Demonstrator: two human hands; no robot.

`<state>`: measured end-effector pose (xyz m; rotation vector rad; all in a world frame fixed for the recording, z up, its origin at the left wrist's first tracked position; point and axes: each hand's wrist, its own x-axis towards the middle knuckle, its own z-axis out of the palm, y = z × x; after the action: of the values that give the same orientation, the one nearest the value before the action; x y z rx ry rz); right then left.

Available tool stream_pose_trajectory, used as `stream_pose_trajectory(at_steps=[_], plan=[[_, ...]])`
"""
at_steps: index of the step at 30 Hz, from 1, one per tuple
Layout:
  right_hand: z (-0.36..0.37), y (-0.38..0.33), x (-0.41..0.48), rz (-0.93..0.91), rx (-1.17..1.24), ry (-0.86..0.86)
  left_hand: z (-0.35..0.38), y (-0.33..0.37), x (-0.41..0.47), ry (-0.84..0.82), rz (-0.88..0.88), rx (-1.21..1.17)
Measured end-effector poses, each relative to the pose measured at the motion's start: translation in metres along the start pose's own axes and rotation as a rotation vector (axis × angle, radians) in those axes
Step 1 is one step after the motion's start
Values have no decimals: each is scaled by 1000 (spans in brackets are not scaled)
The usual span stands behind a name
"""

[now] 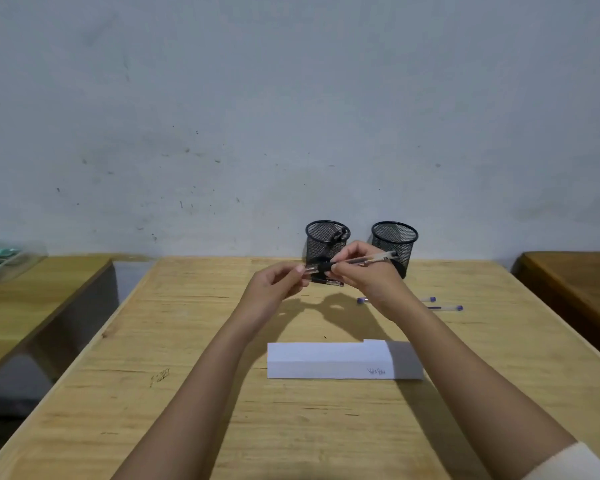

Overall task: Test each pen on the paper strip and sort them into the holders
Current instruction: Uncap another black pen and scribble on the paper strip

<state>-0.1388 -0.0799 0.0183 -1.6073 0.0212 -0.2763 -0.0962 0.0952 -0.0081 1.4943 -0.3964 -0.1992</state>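
Observation:
Above the table, my right hand (357, 268) grips a clear pen (368, 260) that lies roughly level, its back end pointing right. My left hand (274, 287) pinches the pen's cap (311, 269) at the pen's left end. Two black mesh holders stand by the wall: the left holder (327, 242) has a dark pen in it, and nothing shows inside the right holder (394, 242). A white paper strip (329, 361) lies near me with a small scribble near its right end. Two blue-capped pens (444, 307) lie on the table behind my right wrist. Another dark pen (326, 281) lies before the left holder.
The wooden table (187, 393) runs from the wall toward me. A second table at the left carries a clear tray (4, 259) with green items. A darker wooden table (575, 285) stands at the right. A gap separates the left table from mine.

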Motion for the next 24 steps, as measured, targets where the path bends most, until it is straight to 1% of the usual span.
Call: stream_pose_trajectory(at_steps=[2,5,10,14,18,20,24], plan=[[-4,-5,-12,-1,171,5,8,7,-5,10,58,-55],[-10,-10,-26,-27,270,-3,17,13,-9,19,104,-105],[-13,-10,-39,-73,275,36,29,21,-20,18,108,-151],[-11,-9,-46,-80,294,16,34,27,-29,-18,83,-212],[-5,-7,-54,-87,339,61,29,34,-35,-44,109,-124],[-2,-8,-56,-110,316,74,23,37,-36,-46,111,-111],[6,-9,-59,-179,191,92,15,35,-42,-19,130,-96]])
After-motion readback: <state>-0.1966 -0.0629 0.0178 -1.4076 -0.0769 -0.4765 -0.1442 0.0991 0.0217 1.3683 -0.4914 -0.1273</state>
